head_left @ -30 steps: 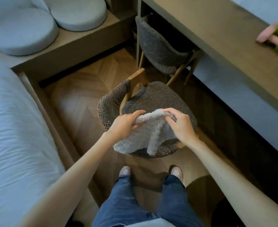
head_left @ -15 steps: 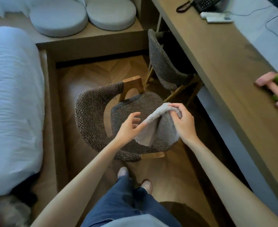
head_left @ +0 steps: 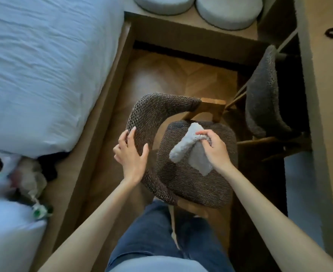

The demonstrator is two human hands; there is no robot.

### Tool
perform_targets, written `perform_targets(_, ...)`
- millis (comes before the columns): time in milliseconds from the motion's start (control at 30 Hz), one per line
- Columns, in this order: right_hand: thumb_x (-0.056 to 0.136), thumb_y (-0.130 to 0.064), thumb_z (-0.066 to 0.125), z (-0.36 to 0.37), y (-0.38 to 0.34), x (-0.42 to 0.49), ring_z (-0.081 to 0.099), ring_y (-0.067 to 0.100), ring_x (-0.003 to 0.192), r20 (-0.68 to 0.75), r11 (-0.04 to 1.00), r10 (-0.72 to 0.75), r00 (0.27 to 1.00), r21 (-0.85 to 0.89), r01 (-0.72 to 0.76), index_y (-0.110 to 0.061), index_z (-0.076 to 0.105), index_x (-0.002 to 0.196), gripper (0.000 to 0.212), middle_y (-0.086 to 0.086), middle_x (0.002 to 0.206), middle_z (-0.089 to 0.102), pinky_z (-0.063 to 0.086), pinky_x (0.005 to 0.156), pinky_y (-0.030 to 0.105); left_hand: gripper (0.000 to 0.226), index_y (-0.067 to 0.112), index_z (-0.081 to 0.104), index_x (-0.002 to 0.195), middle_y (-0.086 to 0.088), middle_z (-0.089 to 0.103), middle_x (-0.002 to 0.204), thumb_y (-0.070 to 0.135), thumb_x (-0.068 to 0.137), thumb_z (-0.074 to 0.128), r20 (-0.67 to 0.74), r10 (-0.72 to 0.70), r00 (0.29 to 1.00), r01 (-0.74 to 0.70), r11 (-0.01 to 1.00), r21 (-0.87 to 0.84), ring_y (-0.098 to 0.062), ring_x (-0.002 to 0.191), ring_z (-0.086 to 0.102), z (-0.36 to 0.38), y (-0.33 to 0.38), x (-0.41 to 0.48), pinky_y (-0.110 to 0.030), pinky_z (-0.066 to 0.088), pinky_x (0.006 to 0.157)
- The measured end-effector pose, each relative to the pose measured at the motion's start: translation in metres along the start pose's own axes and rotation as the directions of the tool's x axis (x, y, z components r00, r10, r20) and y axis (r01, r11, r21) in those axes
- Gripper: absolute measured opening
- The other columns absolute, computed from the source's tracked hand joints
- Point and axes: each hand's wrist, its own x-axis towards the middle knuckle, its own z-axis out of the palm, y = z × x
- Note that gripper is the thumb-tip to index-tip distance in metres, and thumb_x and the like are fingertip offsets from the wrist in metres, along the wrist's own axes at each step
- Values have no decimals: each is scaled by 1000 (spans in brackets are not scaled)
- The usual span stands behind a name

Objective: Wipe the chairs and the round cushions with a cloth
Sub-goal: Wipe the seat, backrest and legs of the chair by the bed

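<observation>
Currently left hand (head_left: 131, 156) grips woven chair (head_left: 191, 189) backrest; right hand (head_left: 215, 151) clamped on grey cloth (head_left: 187, 148) atop seat.

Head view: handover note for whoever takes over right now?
Left hand holds the near chair by its backrest. Right hand grips the cloth, bunched on that chair's seat.
Second chair is pushed in at the desk; two round cushions lie on the ledge ahead.
Done: seat wipe just starting, at most.
Left: rest of near chair, second chair, both cushions.

Fluffy grey cloth (head_left: 189, 146), coarse woven chair (head_left: 193, 179) with wooden frame, matt.
</observation>
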Motion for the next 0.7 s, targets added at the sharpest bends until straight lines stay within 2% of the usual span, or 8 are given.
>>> perform_targets(100, 100, -10, 41, 18, -1, 24, 49, 13, 115, 166, 999, -45, 985, -22, 49, -18, 58, 115, 24, 2, 123, 57, 37, 94, 24, 73, 31, 27, 148, -8, 18, 152, 28, 87, 66, -74, -227, 971, 223, 973, -59, -34, 127, 30, 11, -10, -15, -48, 24, 108)
perform_targets(200, 99, -9, 41, 29, 7, 44, 47, 8, 115, 308, 990, -109, 945, -51, 131, -19, 58, 118, 26, -3, 122, 56, 33, 93, 19, 82, 26, 15, 151, -16, 11, 153, 25, 87, 66, -28, -426, 904, 416, 894, -167, -37, 135, 24, 32, -18, -40, -44, 16, 112)
perform_targets(267, 99, -8, 42, 33, 18, 52, 47, 6, 112, 391, 980, -143, 910, -72, 184, -18, 59, 119, 29, -2, 122, 57, 32, 93, 18, 85, 25, 9, 152, -16, 10, 153, 22, 88, 65, 22, -517, 856, 507, 829, -236, -35, 137, 22, 53, -20, -64, -43, 16, 112)
perform_targets(400, 97, -7, 43, 32, 43, 58, 50, 7, 101, 491, 960, -187, 851, -93, 265, -21, 60, 120, 32, 4, 114, 59, 34, 84, 14, 89, 27, -4, 152, -15, 13, 154, 18, 92, 61, 126, -633, 764, 624, 675, -394, -28, 142, 20, 97, -10, -106, -43, 19, 114)
perform_targets(467, 96, -7, 44, 28, 57, 58, 52, 10, 98, 521, 950, -200, 830, -102, 294, -22, 60, 120, 32, 5, 109, 59, 35, 79, 12, 89, 28, -6, 152, -15, 15, 156, 16, 93, 59, 130, -665, 735, 643, 625, -442, -27, 144, 17, 115, -5, -121, -44, 20, 115)
perform_targets(600, 97, -9, 44, 27, 78, 58, 54, 9, 94, 555, 958, -174, 814, -96, 271, -21, 59, 119, 29, 7, 106, 57, 39, 77, 9, 102, 25, -15, 149, -13, 10, 159, 5, 88, 64, 128, -681, 721, 654, 608, -450, -27, 144, 18, 145, 2, -142, -36, 15, 115)
perform_targets(633, 97, -9, 44, 29, 82, 58, 54, 9, 95, 564, 961, -165, 809, -93, 261, -20, 59, 119, 29, 8, 106, 57, 40, 78, 11, 105, 25, -19, 148, -15, 11, 158, 3, 87, 64, 138, -694, 706, 676, 603, -423, -29, 143, 20, 151, 3, -144, -36, 17, 115)
perform_targets(700, 97, -9, 44, 36, 87, 59, 54, 12, 97, 558, 966, -150, 816, -93, 241, -19, 59, 119, 29, 8, 108, 58, 44, 83, 21, 107, 28, -22, 147, -24, 24, 151, 2, 87, 63, 122, -732, 671, 717, 597, -360, -35, 136, 33, 161, 2, -146, -39, 28, 111)
